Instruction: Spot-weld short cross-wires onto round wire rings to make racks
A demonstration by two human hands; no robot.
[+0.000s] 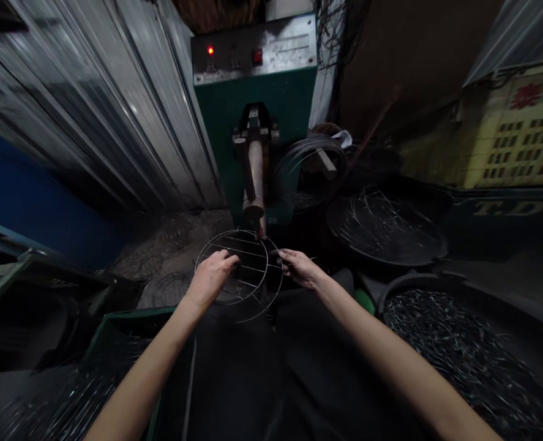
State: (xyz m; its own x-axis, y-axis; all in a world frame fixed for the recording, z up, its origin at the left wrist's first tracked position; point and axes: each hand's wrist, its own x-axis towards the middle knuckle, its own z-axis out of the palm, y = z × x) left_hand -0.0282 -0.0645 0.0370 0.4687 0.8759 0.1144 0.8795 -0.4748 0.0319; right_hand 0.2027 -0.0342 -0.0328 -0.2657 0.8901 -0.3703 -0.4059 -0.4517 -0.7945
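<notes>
A round wire rack [267,262] with several thin crossbars lies tilted in front of me, below the tip of a spot welder's electrode arm [255,177]. My left hand [213,275] is closed at the rack's left side, its fingertips curled over the wires. My right hand [299,268] pinches the right side of a larger wire ring [278,295] that overlaps the rack. The ring's upper edge is close to the electrode tip; whether they touch I cannot tell. The lower ends of the rings are dim against dark cloth.
The green welder cabinet [211,104] has a lit red lamp [210,51]. Coiled wire [314,147] hangs at its right. Black tubs [385,251] of wire pieces stand on the right, below a yellow crate [519,135]. A green crate [110,324] holds metal rods at lower left.
</notes>
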